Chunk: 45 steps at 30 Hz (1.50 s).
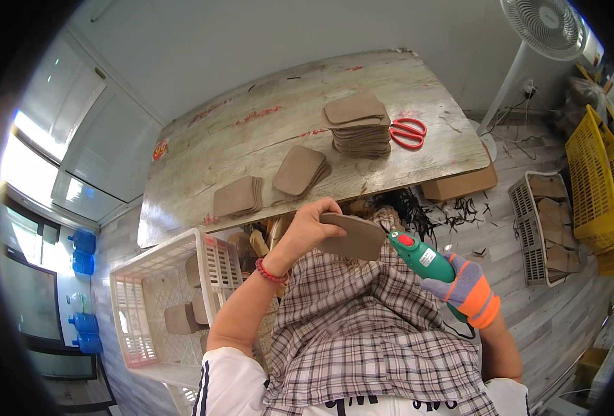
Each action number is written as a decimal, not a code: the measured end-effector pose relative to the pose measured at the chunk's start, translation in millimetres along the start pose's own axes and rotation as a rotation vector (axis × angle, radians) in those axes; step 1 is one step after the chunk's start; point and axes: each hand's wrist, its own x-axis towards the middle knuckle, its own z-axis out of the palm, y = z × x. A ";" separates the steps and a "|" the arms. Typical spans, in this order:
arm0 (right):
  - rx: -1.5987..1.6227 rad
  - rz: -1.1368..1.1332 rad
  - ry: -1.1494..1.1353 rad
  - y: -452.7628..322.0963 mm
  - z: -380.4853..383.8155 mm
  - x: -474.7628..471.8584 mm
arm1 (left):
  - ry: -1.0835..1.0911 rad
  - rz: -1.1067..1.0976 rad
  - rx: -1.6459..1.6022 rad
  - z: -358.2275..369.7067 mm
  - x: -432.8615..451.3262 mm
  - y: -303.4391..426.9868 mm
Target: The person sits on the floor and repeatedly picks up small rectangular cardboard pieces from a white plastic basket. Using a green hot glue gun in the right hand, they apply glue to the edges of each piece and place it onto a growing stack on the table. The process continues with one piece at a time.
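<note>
My bare left hand (312, 226) pinches a brown, round-cornered flat piece (354, 238) between thumb and fingers, above my lap. On my right hand (460, 288) is a purple and orange knit glove, and it grips a green corded hand tool (424, 260) with a red button. The tool's thin tip is at the piece's right edge; whether they touch, I cannot tell. Beyond my hands, on the table, are a small stack of like pieces (238, 196), a fanned stack (299, 170) and a tall stack (359, 127). Red-handled scissors (408, 133) lie beside the tall stack.
The worn wooden table (203, 140) has its near edge before me. A white plastic crate (200, 281) with brown pieces stands at left. On the right are another filled crate (528, 234), yellow baskets (593, 182), a cardboard box (463, 183), dark scraps (455, 210) and a standing fan (515, 78).
</note>
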 end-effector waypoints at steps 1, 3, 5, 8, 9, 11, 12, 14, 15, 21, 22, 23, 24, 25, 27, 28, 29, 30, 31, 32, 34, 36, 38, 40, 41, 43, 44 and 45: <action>-0.008 -0.005 -0.027 1.8 -1.4 1.1 | 0.021 0.009 -0.029 -4.0 0.1 -0.5; -0.071 -0.038 -0.057 3.2 -2.2 3.2 | 0.038 0.016 -0.136 -8.8 -1.3 1.5; -0.181 -0.093 -0.063 2.9 -1.9 5.1 | 0.046 0.025 -0.224 -11.9 -2.6 2.0; -0.216 -0.158 -0.039 0.8 2.5 6.5 | 0.043 0.015 -0.198 -15.6 -3.5 0.8; -0.220 -0.149 -0.046 0.0 3.9 7.1 | 0.030 0.009 -0.204 -16.1 -3.6 0.1; -0.227 -0.131 -0.059 -1.9 6.9 9.0 | 0.004 -0.003 -0.214 -16.1 -3.5 -1.2; -0.239 -0.123 -0.065 -4.0 8.0 9.9 | -0.009 -0.007 -0.205 -15.5 -3.9 -0.9; -0.262 -0.106 -0.076 -11.0 10.8 10.8 | -0.037 -0.017 -0.188 -13.7 -4.6 0.7; -0.245 -0.076 -0.094 -15.8 12.6 11.5 | -0.048 -0.025 -0.181 -13.1 -4.7 -1.5; -0.295 -0.164 -0.090 -27.8 27.2 21.9 | -0.143 -0.100 -0.123 -13.4 -7.6 -2.7; -0.272 -0.222 -0.083 -20.2 31.4 27.9 | -0.171 -0.113 -0.118 -14.8 -7.6 -4.1; -0.249 -0.281 -0.077 -16.3 34.6 32.2 | -0.197 -0.125 -0.113 -15.9 -8.0 -6.1; -0.268 -0.263 -0.093 -19.9 38.0 36.1 | -0.211 -0.115 -0.107 -17.9 -8.9 -8.2; -0.288 -0.245 -0.109 -25.2 42.7 40.2 | -0.224 -0.105 -0.100 -19.7 -9.4 -11.6; -0.266 -0.189 -0.124 -33.1 54.1 47.4 | -0.209 -0.066 -0.063 -27.0 -11.8 -19.4; -0.224 -0.150 -0.123 -35.1 60.9 50.7 | -0.182 -0.038 -0.031 -32.2 -13.6 -24.3; -0.182 -0.109 -0.121 -35.6 66.1 53.6 | -0.156 -0.010 0.000 -38.0 -15.1 -28.2; -0.183 -0.034 -0.115 -31.3 66.0 56.5 | -0.025 -0.045 -0.075 -56.6 -15.4 -30.4; -0.156 -0.104 -0.068 -20.5 63.1 55.6 | 0.118 -0.058 -0.165 -88.6 -17.0 -31.6; -0.128 -0.171 -0.021 -5.4 58.9 53.6 | 0.263 -0.057 -0.254 -120.6 -18.2 -33.6; -0.142 -0.149 0.027 -3.7 53.1 46.2 | 0.538 -0.033 -0.359 -188.7 -20.0 -49.2; -0.096 -0.093 0.001 3.9 52.2 44.8 | 0.726 -0.073 -0.154 -224.4 -17.1 -69.7; -0.083 -0.066 -0.008 8.9 51.2 42.7 | 0.858 -0.159 0.262 -236.7 -9.7 -79.2; -0.102 -0.057 0.010 11.9 49.8 40.5 | 0.986 0.065 0.940 -212.1 3.6 -80.1; -0.090 -0.040 0.016 13.5 48.5 39.3 | 1.029 0.188 1.281 -195.2 13.0 -79.1; -0.067 -0.009 0.019 16.3 48.8 36.6 | 0.929 0.320 1.355 -165.7 35.4 -80.5; -0.100 -0.020 0.025 16.3 49.0 36.2 | 0.861 0.262 1.343 -144.9 47.3 -74.4; -0.134 -0.033 0.028 16.0 49.3 36.6 | 0.797 0.200 1.331 -126.2 56.1 -68.6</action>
